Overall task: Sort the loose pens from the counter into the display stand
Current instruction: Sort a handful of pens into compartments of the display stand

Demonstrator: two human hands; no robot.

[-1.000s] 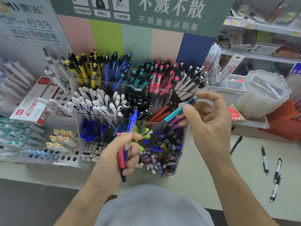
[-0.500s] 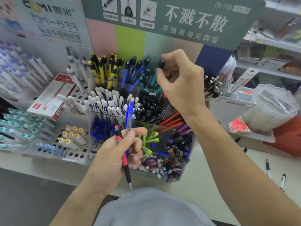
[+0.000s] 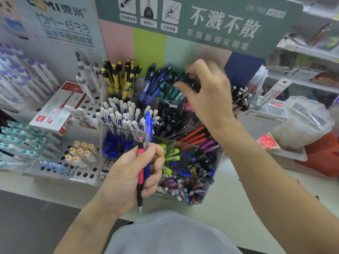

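My left hand [image 3: 128, 175] grips two pens upright in front of the clear tiered display stand [image 3: 110, 132]: a red-and-black pen [image 3: 140, 173] with its tip down and a blue pen [image 3: 148, 125] sticking up above my fingers. My right hand [image 3: 209, 96], blurred by motion, hovers over the stand's back row beside the teal pens [image 3: 172, 90]. Its fingers are loosely spread and I see no pen in them. The stand's compartments hold yellow, blue, teal, white, black, orange and mixed pens.
A white perforated pen rack [image 3: 82, 174] and a red-and-white box [image 3: 56, 109] stand to the left. A stack of clear plastic trays [image 3: 304, 125] sits at the right. The pale counter [image 3: 229, 217] runs under my right forearm. Shop shelves fill the far right.
My right hand carried a teal pen from in front of the stand up to the back row, and it no longer holds it. My left hand kept its two pens.
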